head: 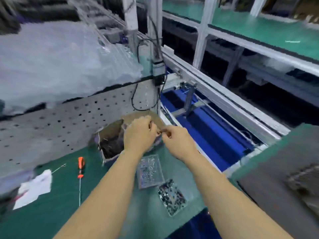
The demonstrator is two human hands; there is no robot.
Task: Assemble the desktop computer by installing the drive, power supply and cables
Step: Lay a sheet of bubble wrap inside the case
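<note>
Both hands meet above an open cardboard box (112, 140) that stands on the green table (51, 213), against the perforated grey back panel (60, 121). The left hand (139, 133) has its fingers curled, and the right hand (177, 144) faces it with thumb and forefinger pinched together. Between them runs a small thin reddish-brown piece (163, 131), perhaps a cable end or twist tie; the blur makes it impossible to say which. Each hand appears to be pinching one end of it.

The box holds a dark tangle of contents, too blurred to name. Its flaps are folded outward, and one brown flap rises behind the left hand.

Nearer the front edge of the table, below the hands, lies a flat clear plastic tray (149, 172) with small parts scattered in it. Just beside it, closer to the front edge, sits a second, smaller clear tray (172, 198), filled with dark and silvery small pieces, probably screws.

Toward the left side of the table lies an orange-handled screwdriver (80, 167), its thin shaft pointing at the front edge. Further left rest white paper sheets (34, 188).

At the right edge of the table a dark grey computer case (276, 178) is partly in view. Beyond the table runs a conveyor line with blue surfaces (207, 128) and an aluminium frame.
</note>
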